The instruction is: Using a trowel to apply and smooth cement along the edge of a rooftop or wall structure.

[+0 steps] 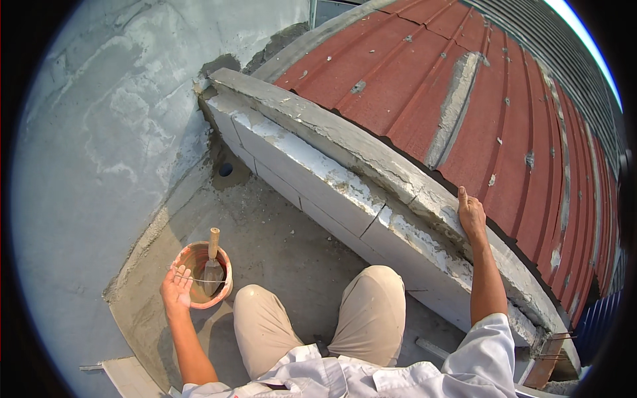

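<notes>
On the left, my left hand [176, 289] is at the near left side of an orange-brown bucket [229, 285], palm up, with its fingers curled at the thin wire handle [204, 280]. Inside the bucket leans a trowel [213, 268], its wooden grip sticking up past the far rim and its blade down in the bucket. My right hand [472, 217] grasps the rough concrete ledge [398, 176] on the right. Its thumb points away from me, while the other fingers are mostly hidden over the ledge's far side.
A low wall of pale blocks [312, 189] runs diagonally below the ledge. Beyond lies a red ribbed metal roof [411, 73]. A grey plastered wall [106, 152] rises at left. The concrete floor [265, 229] has a round dark hole [225, 170]. Rusty metal [547, 358] sits at lower right.
</notes>
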The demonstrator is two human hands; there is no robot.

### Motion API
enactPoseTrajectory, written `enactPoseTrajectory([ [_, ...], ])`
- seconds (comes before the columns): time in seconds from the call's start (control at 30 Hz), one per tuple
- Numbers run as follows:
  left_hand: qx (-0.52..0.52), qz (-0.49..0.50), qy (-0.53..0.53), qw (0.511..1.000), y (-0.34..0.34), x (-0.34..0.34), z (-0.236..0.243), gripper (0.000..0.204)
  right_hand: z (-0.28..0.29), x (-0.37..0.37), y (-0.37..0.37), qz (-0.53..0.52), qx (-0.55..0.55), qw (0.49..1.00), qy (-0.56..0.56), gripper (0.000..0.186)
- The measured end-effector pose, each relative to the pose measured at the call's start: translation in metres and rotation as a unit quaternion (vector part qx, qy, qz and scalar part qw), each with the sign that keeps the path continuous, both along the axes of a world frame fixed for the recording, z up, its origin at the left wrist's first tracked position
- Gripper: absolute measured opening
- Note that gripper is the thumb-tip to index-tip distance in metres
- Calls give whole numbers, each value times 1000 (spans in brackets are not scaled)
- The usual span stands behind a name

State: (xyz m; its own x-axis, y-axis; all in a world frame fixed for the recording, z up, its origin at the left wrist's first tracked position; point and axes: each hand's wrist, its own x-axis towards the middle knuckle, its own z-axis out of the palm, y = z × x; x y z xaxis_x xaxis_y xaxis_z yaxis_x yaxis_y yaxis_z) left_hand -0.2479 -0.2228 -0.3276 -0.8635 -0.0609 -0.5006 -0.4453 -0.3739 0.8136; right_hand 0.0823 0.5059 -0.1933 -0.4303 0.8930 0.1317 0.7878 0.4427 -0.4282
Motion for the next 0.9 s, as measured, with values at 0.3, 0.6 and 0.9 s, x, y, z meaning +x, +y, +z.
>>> enactPoseTrajectory([
  [0.3, 34, 15, -25, 999, -9, -9, -3, 50, 9, 1, -13, 18, 1, 1000, 0, 92],
  [0.6, 36, -11, -71, 997, -40, -7, -64, 53, 11, -7, -22, -12, 51, 998, -45, 84],
  [0.9, 68, 53, -101, 991, -54, 8, -94, 61, 17, -3, -27, 1, 14, 999, -44, 86],
])
